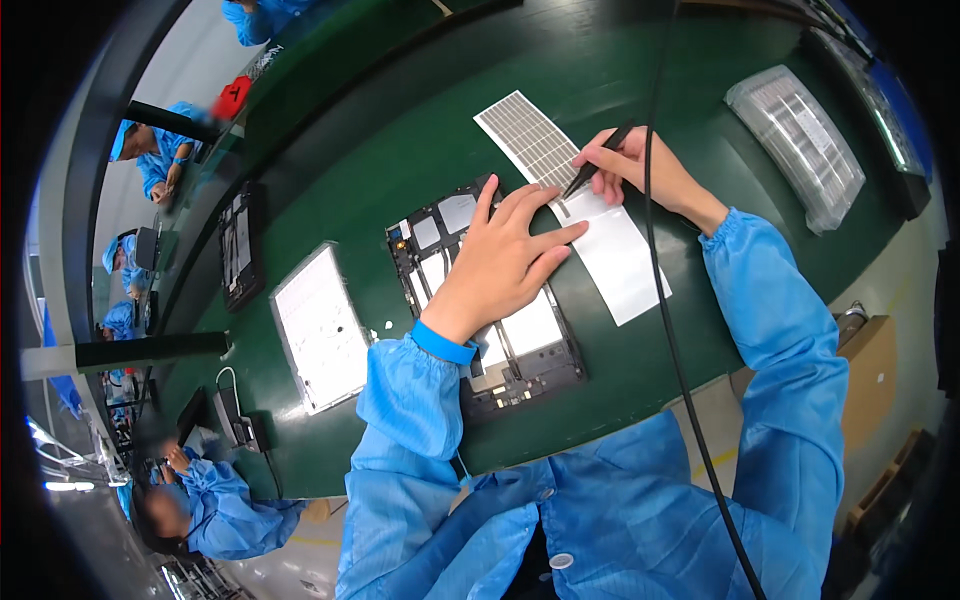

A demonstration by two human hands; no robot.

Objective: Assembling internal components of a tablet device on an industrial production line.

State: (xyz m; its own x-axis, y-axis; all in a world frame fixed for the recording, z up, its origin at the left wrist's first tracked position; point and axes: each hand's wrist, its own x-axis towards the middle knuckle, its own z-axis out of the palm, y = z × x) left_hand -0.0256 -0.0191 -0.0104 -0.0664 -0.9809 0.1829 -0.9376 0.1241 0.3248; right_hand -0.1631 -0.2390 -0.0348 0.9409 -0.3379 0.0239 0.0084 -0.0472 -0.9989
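Observation:
My right hand [645, 165] grips a pair of black tweezers [590, 172], whose tips point down at a sheet of small grey stickers [527, 135]. Stickers fill the sheet's far part in rows; its near part is bare white backing. One small grey piece lies by the tweezer tips. My left hand [500, 260], fingers spread, reaches across an opened tablet-like device [525, 365], with fingertips at the sheet's left edge. Black framing, silver panels and circuit parts show in the device; my left hand and wrist hide its middle. A blue band circles my left wrist.
Left on the green table [400, 140] lies a white panel [325, 330], with another dark device [238, 245] beyond it. A plastic-wrapped stack of strips [797, 145] lies at right. A black cable [665, 280] hangs across the view. Other people in blue work at left.

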